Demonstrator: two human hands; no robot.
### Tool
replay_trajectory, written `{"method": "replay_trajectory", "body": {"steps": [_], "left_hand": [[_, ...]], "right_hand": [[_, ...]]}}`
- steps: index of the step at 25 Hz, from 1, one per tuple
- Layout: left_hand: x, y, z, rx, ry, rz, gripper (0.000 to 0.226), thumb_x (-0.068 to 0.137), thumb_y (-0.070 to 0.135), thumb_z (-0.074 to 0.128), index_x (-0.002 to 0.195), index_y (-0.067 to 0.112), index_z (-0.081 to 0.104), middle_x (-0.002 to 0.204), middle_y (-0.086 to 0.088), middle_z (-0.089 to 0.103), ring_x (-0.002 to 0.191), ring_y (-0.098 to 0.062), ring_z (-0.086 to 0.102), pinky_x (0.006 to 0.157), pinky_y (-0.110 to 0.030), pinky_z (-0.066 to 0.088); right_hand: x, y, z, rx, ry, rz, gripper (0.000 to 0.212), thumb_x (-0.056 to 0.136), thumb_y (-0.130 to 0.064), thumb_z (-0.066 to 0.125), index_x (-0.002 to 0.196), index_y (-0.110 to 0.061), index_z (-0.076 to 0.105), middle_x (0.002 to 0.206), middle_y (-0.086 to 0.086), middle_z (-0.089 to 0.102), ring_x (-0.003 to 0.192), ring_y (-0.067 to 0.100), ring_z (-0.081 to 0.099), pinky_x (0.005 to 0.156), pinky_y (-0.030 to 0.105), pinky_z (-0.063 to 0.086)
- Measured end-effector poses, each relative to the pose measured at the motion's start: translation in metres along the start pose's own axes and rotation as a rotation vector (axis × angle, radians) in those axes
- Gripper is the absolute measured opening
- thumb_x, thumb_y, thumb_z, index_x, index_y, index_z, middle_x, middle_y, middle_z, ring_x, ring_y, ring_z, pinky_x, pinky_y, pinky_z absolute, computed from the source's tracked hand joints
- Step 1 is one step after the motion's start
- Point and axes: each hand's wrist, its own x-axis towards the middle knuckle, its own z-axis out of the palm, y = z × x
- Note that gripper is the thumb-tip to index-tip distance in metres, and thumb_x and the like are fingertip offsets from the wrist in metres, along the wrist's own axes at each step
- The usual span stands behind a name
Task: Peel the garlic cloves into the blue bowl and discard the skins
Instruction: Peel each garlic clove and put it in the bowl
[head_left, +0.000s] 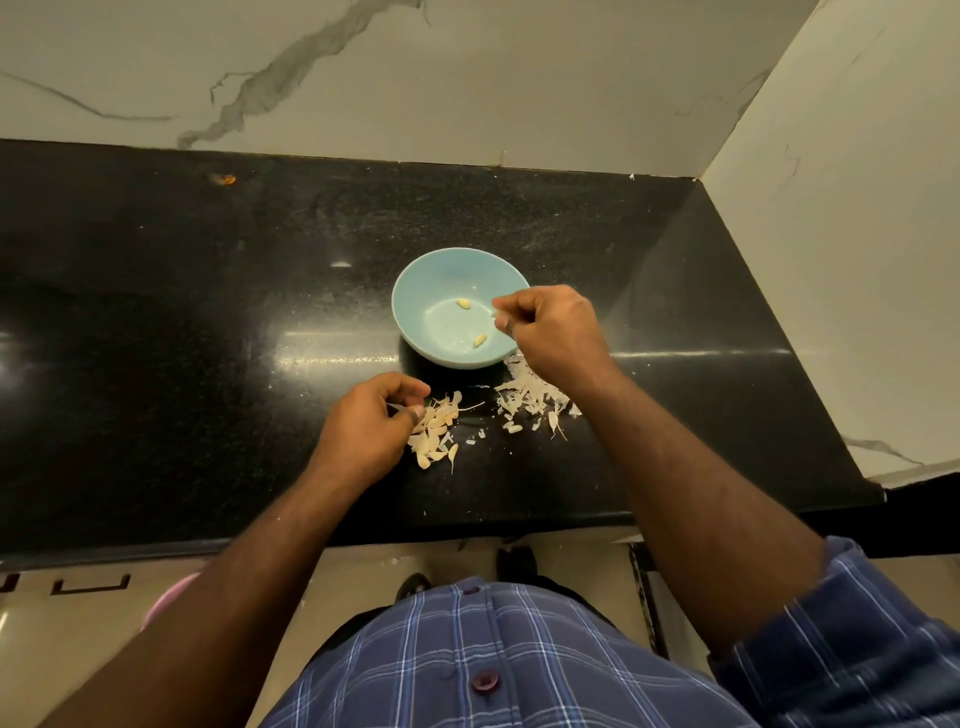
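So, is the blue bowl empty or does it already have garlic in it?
Not empty: the blue bowl stands upright on the black counter with two peeled garlic cloves lying apart inside.

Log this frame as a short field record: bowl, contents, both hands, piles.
bowl: blue bowl on the black counter
contents: two peeled garlic cloves
right hand: right hand over the bowl's right rim, fingertips pinching something small and pale
left hand: left hand at the garlic pile, fingers curled on a piece
skins: loose skins on the counter beside the bowl
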Motion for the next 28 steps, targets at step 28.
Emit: {"method": "replay_trajectory", "body": {"steps": [28], "left_hand": [[-0.013,0.032,0.016,-0.437,-0.231,-0.009,0.016,0.085,0.01,0.079,0.101,0.013,0.075,0.088,-0.007,0.078,0.079,-0.014,0.072,0.071,-0.031,0.053]], "right_hand": [[-0.071,0.021,0.023,0.437,-0.192,0.17,0.004,0.092,-0.014,0.074,0.088,-0.012,0.073,0.07,0.0,0.07,0.063,0.008,0.064,0.064,0.028,0.056]]}}
